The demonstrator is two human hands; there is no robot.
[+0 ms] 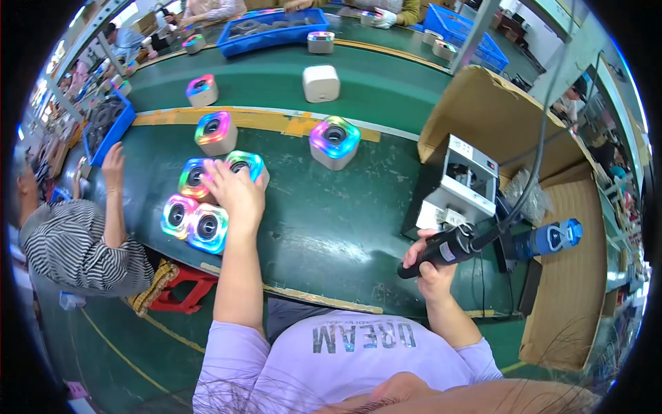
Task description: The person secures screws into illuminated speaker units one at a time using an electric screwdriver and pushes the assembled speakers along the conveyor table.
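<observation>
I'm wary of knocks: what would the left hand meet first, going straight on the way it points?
Probably the lit speaker at the fingertips of the left hand; depth is unclear, so they may already touch it.

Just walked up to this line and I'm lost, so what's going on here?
A person at a green workbench has the left hand over a cluster of four lit, boxy units, its fingers on or just above them. The right hand grips a black corded tool, apart from the units and near a boxy device. One more lit unit stands beyond the cluster, another off to the right. A co-worker in a striped top has a hand raised.
</observation>
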